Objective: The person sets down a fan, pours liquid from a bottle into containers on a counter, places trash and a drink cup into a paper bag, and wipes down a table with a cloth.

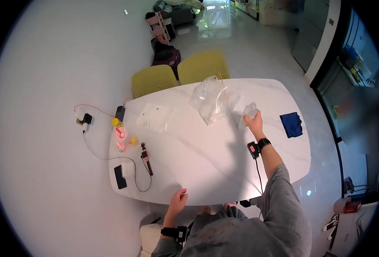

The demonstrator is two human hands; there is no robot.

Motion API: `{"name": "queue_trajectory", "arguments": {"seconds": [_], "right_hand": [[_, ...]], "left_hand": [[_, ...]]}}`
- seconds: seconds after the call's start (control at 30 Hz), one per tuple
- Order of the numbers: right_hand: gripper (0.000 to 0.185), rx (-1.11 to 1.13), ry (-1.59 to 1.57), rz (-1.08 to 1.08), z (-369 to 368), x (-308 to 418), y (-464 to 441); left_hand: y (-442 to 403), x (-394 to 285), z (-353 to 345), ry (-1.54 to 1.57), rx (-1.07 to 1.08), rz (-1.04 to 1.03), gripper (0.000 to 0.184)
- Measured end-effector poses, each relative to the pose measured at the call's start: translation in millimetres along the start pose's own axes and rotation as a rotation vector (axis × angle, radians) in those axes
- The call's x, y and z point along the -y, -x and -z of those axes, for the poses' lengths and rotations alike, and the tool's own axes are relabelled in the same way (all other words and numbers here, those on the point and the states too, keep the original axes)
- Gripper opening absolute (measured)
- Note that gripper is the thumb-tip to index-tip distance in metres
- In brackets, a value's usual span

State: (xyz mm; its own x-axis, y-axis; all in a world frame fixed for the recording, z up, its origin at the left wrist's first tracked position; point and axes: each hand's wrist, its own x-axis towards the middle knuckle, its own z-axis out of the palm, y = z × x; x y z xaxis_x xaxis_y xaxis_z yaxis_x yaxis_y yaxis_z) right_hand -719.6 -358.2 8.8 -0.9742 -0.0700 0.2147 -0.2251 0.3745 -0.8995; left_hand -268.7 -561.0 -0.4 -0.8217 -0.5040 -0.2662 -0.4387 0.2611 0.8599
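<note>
My right hand is wrapped around a clear plastic bottle over the right half of the white table. A crumpled clear plastic bag lies just left of the bottle. My left hand is at the table's front edge, its fingers loosely bent and apart from the thumb, with nothing visible in it. Farther right of my right hand lies a folded dark blue cloth.
On the table's left side are a pink-lidded cup, a watch, a phone, a white charger with a cable and a flat clear sheet. Two yellow-green chairs stand behind the table.
</note>
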Motion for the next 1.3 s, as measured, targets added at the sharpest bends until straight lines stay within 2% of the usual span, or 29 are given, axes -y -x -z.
{"name": "queue_trajectory", "arguments": {"seconds": [0.1, 0.13, 0.2, 0.23, 0.33, 0.47, 0.57, 0.67, 0.73, 0.8, 0.97, 1.3], "right_hand": [[0.060, 0.032, -0.114, 0.023, 14, -7, 21], [0.060, 0.008, -0.101, 0.009, 26, 1, 35], [0.061, 0.113, -0.143, -0.072, 56, 20, 69], [0.061, 0.068, -0.127, -0.088, 69, 28, 86], [0.067, 0.089, -0.278, -0.076, 111, 45, 142], [0.065, -0.067, -0.187, -0.208, 174, 64, 213], [0.059, -0.269, -0.238, -0.273, 218, 69, 272], [0.057, -0.426, -0.200, -0.319, 259, 77, 325], [0.055, -0.534, -0.184, -0.412, 284, 80, 355], [0.056, -0.611, -0.121, -0.414, 307, 71, 383], [0.058, -0.797, -0.055, -0.384, 359, 47, 431], [0.066, -0.823, -0.100, -0.465, 478, -26, 458]], "left_hand": [[-18, -3, 3, 0.035, 0.080, 0.011, 0.030], [-26, -8, 2, 0.044, 0.124, -0.005, 0.030], [-39, -16, -2, 0.044, 0.217, -0.028, 0.030], [-48, -21, -6, 0.032, 0.261, -0.061, 0.030], [-69, -42, -23, -0.018, 0.415, -0.126, 0.031], [-93, -37, -62, -0.013, 0.607, -0.206, 0.031], [-98, -36, -100, 0.010, 0.801, -0.271, 0.032], [-89, -52, -136, -0.030, 0.987, -0.299, 0.032], [-78, -68, -157, -0.059, 1.060, -0.297, 0.032], [-65, -87, -175, -0.086, 1.132, -0.303, 0.032], [-36, -113, -222, -0.137, 1.149, -0.339, 0.032], [68, -202, -376, -0.173, 1.262, -0.414, 0.033]]}}
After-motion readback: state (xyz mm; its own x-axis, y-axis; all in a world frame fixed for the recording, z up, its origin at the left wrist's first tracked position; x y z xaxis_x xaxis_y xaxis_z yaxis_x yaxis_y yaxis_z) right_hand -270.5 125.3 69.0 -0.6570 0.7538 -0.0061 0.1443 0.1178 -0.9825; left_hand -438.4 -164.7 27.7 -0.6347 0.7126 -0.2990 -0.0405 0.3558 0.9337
